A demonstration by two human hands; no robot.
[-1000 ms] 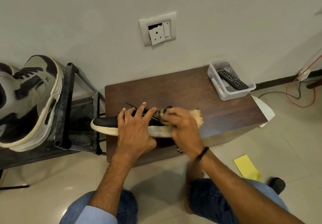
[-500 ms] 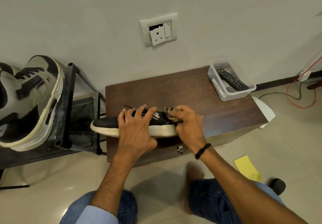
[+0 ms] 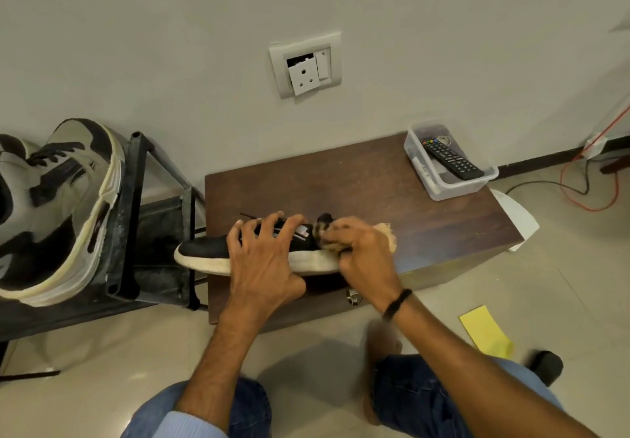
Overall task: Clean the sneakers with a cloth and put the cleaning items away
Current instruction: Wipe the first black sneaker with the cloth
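Note:
A black sneaker [image 3: 204,250] with a white sole lies on its side at the front edge of a dark wooden table [image 3: 375,192], toe pointing left. My left hand [image 3: 266,253] grips the shoe's middle, fingers curled over its upper. My right hand [image 3: 361,250] holds a beige cloth [image 3: 388,236] bunched against the shoe's heel; most of the cloth is hidden under the hand.
A grey and black high-top sneaker [image 3: 58,205] stands on a black metal rack [image 3: 136,205] at the left. A clear plastic box [image 3: 443,188] with a remote sits at the table's back right. A yellow sheet [image 3: 484,328] lies on the floor. Cables [image 3: 586,192] run at the right.
My right hand with the cloth has rubbed back and forth along the shoe's heel, ending a little to the right. My left hand has stayed on the shoe.

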